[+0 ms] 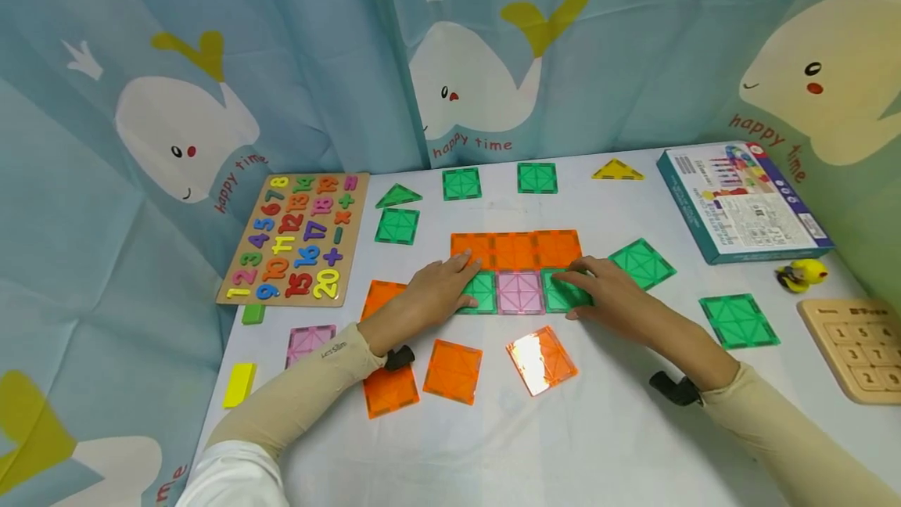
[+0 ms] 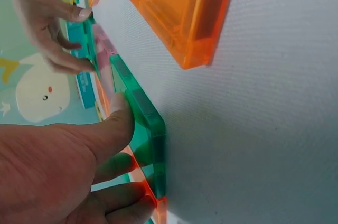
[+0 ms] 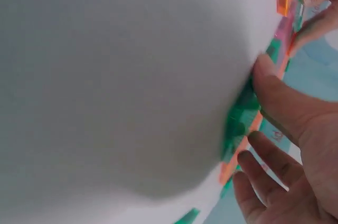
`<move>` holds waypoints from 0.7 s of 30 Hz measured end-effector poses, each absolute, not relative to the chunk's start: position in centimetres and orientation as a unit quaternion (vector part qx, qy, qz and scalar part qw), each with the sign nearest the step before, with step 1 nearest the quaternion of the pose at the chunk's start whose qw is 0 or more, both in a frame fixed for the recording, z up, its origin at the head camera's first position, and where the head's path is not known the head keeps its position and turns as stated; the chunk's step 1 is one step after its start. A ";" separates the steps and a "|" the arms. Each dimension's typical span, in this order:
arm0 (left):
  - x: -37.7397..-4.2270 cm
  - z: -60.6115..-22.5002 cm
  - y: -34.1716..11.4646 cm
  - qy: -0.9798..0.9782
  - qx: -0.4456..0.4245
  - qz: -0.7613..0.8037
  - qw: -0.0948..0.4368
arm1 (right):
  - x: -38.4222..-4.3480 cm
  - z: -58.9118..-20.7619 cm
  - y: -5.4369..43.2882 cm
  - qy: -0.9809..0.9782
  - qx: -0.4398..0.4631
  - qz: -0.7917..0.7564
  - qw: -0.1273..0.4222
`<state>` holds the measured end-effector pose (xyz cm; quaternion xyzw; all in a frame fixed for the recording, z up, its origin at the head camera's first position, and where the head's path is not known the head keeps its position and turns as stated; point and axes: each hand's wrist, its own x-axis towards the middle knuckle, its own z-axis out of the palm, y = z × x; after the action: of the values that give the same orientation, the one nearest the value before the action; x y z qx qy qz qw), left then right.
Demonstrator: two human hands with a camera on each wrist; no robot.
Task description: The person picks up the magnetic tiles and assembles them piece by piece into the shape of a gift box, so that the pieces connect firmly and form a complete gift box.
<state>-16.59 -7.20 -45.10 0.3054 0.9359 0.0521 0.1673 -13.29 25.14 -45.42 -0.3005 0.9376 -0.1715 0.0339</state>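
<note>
Three orange square magnetic tiles (image 1: 515,251) lie side by side in a row. Along its near side runs a second row: a left green tile (image 1: 484,293), a pink tile (image 1: 521,293) and a right green tile (image 1: 556,300). My left hand (image 1: 435,292) rests at the left end, its thumb on the left green tile (image 2: 138,102) and its other fingers over the orange row. At the right end, my right hand (image 1: 611,289) touches the right green tile (image 3: 243,115), thumb at the near edge and fingers loosely spread toward the far side.
Loose orange tiles (image 1: 454,371) lie nearer me, with a pink tile (image 1: 310,341) at left. Green tiles (image 1: 642,263) and a yellow triangle (image 1: 617,170) lie around. A number board (image 1: 292,241) stands left; a box (image 1: 749,202), small yellow toy (image 1: 802,275) and wooden number puzzle (image 1: 855,350) are right.
</note>
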 end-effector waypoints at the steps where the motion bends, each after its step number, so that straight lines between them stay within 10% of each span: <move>1: -16.6 -45.1 -7.2 0.935 0.306 0.054 0.168 | -13.5 -45.4 25.0 0.935 -0.307 -0.173 0.032; 21: -20.0 -44.7 -10.5 0.928 0.284 0.111 0.214 | -18.3 -44.7 20.3 0.911 -0.283 -0.199 0.226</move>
<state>-19.99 -10.51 -44.72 0.2844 0.9279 0.1106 0.2141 -18.26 20.31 -44.71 -0.2834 0.9105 -0.1994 0.2255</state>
